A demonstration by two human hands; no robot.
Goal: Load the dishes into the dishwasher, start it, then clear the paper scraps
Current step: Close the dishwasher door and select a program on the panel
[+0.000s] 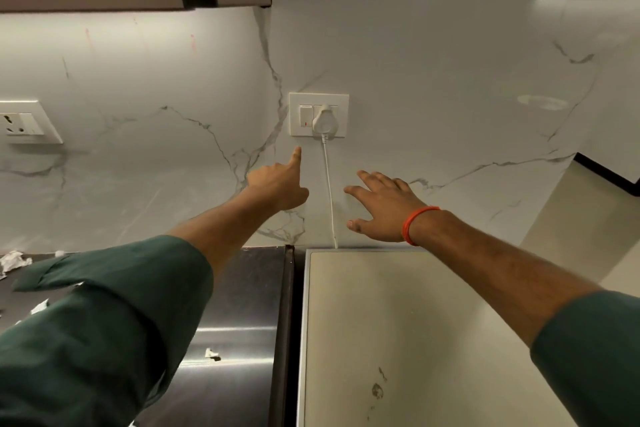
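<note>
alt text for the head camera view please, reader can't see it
A left hand points its index finger just below a white wall switch beside a plugged-in white plug. The right hand hovers open nearby; paper scraps litter the dark counter.

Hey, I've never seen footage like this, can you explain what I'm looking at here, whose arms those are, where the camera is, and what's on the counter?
There is no machine here. The single picture comes from a wide-angle camera worn on a person's head, looking forward and down, so the two arms reaching in are the wearer's own.

The left hand points its index finger up toward the white switch plate on the marble wall, just below the switch. A white plug sits in the socket beside the switch, and its cord runs down behind the pale appliance top.

The right hand, with an orange band on the wrist, is spread open near the wall. Neither hand holds anything.

On the dark counter at left lie torn paper scraps. A second outlet is on the far left of the wall.
</note>
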